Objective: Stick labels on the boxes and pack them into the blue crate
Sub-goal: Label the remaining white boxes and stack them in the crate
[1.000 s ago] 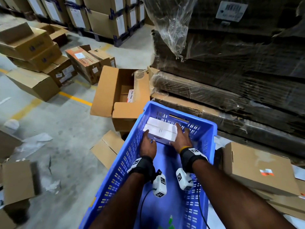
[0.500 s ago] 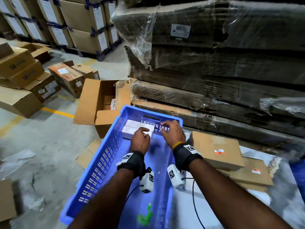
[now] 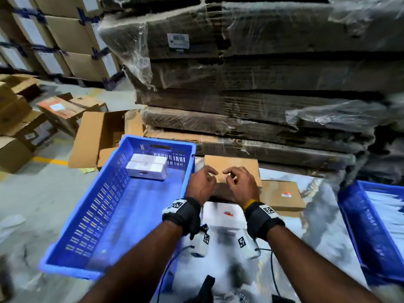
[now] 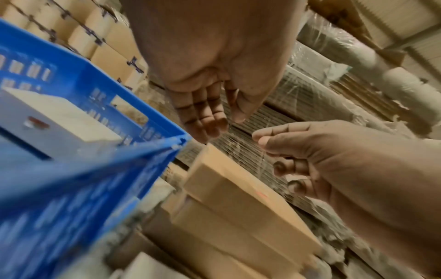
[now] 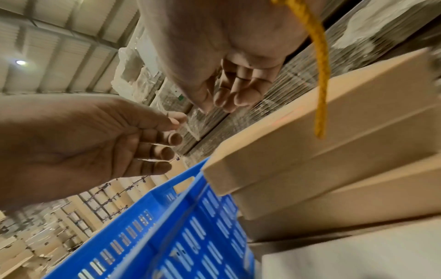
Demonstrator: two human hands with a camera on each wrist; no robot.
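Note:
The blue crate [image 3: 140, 217] lies on the floor at left, and two white boxes [image 3: 148, 169] sit against its far wall; one shows in the left wrist view as a white box [image 4: 47, 120] inside the blue crate [image 4: 71, 179]. Both hands hover right of the crate, above a stack of flat brown boxes [image 3: 231, 165]. My left hand [image 3: 211, 174] has loosely curled fingers and holds nothing, as the left wrist view shows of the left hand [image 4: 225, 122]. My right hand [image 3: 228, 173] is the same, also empty in its own view [image 5: 216, 105]. A white box with a red label [image 3: 225, 215] lies below my wrists.
A wrapped pile of flattened cardboard [image 3: 251, 95] rises just behind the brown boxes. Another brown box with an orange label [image 3: 282, 194] lies at right. A second blue crate [image 3: 354, 226] with white sheets stands far right. An open carton [image 3: 96, 136] sits beyond the crate.
Both hands let go of the white box at the crate's far end and moved right, out over the brown boxes. The head view swung right.

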